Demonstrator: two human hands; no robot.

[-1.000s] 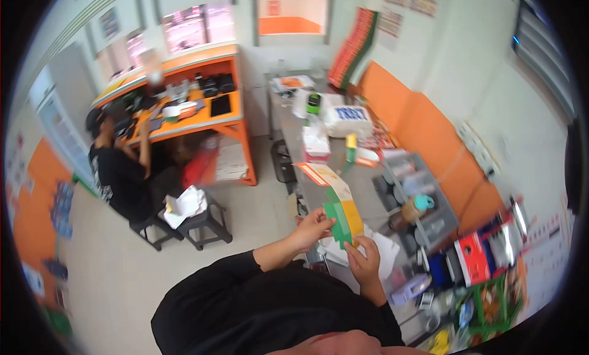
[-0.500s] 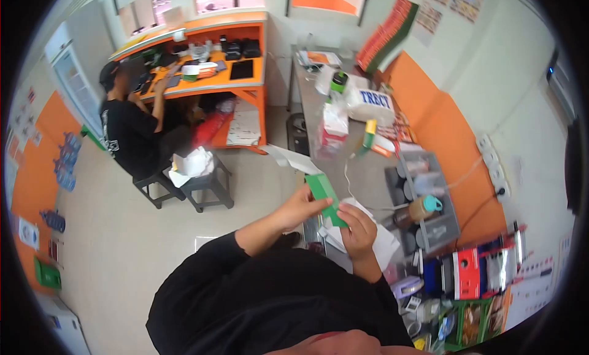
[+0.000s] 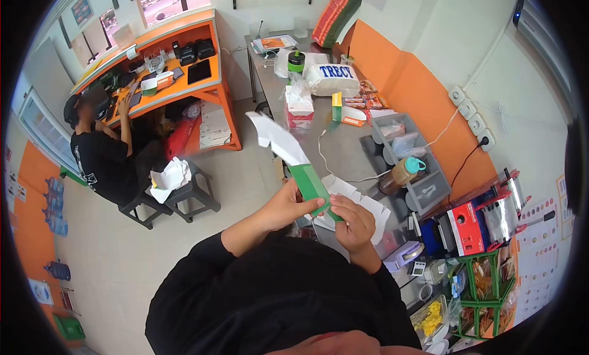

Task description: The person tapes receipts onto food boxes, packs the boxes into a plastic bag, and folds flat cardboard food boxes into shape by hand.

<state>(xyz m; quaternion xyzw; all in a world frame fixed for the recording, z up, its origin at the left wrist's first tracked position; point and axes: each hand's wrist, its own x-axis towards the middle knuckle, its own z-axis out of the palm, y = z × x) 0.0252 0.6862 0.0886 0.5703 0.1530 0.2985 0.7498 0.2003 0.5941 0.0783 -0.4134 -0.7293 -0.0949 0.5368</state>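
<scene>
Between both hands I hold a green and white cardboard box blank (image 3: 311, 182), partly folded, with its white flap reaching up and to the left. My left hand (image 3: 287, 209) grips its left side, thumb across the green face. My right hand (image 3: 352, 223) pinches the lower right end with curled fingers. Below the right hand, white cardboard blanks (image 3: 373, 209) lie on the grey metal table (image 3: 307, 141). Farther up the table stand a folded green, yellow and orange carton (image 3: 337, 107) and a small white and red box (image 3: 299, 107).
A grey divided organiser (image 3: 432, 192) holds a turquoise-lidded bottle (image 3: 406, 171). Behind sit a TRECY pack (image 3: 331, 79) and green-lidded tumbler (image 3: 296, 61). A tape dispenser (image 3: 405, 255) is at the right. A person (image 3: 101, 152) sits at the orange desk (image 3: 202, 88) beside a stool (image 3: 195, 195).
My view has turned to the right, so the room appears shifted left. The blank's white flap now points more steeply upward, with both hands still on the green part.
</scene>
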